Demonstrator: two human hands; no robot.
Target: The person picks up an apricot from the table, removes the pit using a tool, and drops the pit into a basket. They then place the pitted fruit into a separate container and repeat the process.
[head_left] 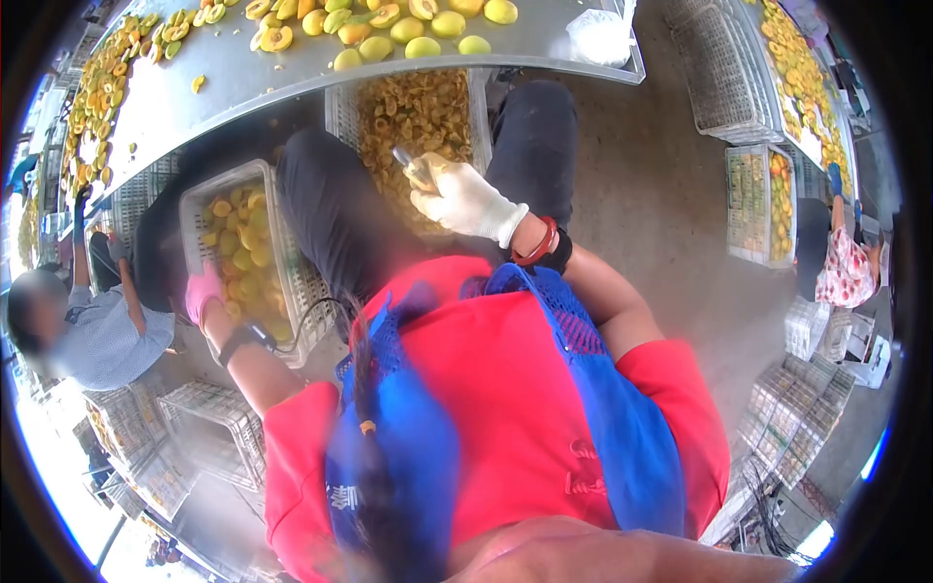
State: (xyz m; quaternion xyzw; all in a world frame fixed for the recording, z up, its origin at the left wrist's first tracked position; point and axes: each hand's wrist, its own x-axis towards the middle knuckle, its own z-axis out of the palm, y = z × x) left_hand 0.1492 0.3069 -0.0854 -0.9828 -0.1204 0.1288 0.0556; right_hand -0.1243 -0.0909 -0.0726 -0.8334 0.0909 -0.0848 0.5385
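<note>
My right hand (pixel 465 200), in a white glove, grips a small knife (pixel 404 158) and seems to hold a piece of yellow fruit against it. It hovers over a white crate of pitted fruit halves (pixel 418 112) between my knees. In a pink glove, my left hand (pixel 202 291) rests at the near edge of a white crate (pixel 303 282) of whole yellow fruit (pixel 243 255). Whether that hand holds a fruit is hidden by blur.
A metal table (pixel 292 73) above carries whole and halved yellow fruit and a plastic bag (pixel 601 37). One co-worker sits at the left (pixel 92 335), another at the right (pixel 841 267). Empty crates (pixel 797 418) stand stacked at lower right, fruit-filled crates (pixel 763 204) further up.
</note>
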